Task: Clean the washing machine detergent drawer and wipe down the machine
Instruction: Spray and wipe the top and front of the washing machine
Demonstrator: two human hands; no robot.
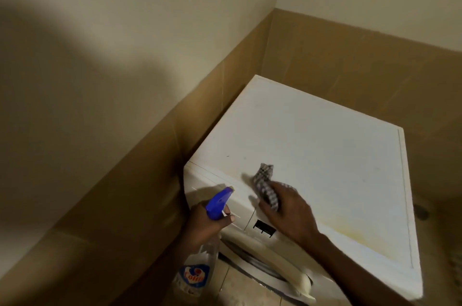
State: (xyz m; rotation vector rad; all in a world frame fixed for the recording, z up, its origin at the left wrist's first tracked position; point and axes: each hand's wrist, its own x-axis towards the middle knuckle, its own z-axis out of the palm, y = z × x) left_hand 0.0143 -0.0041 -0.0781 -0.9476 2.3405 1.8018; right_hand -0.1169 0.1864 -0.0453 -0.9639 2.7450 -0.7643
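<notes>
Starting at the fingers (pixel 287 189) of the right hand (pixel 287 213): they curl over a bunched grey checked cloth (pixel 265 185), thumb tucked along its near side, and press it onto the front edge of the washing machine (pixel 312 150) top, with one end of the cloth poking out past the fingertips. The left hand (pixel 203 224) is wrapped round the neck of a clear spray bottle (pixel 197 270) with its fingers closed below the blue trigger head (pixel 218 202), though I can't make out whether one rests on the trigger itself. The nozzle points at the machine's front left corner and the bottle body hangs down in front of the panel, its label blue and red. Between the two hands sits the detergent drawer (pixel 240 208) — its front looks flush with the panel, just left of the dark display (pixel 263 227). Below that I see the rim of the door (pixel 262 263). The white top carries a yellowish stain (pixel 350 233) near its front edge. The machine stands in a corner — brown wall tiles (pixel 125 180) low on both walls, pale paint above.
</notes>
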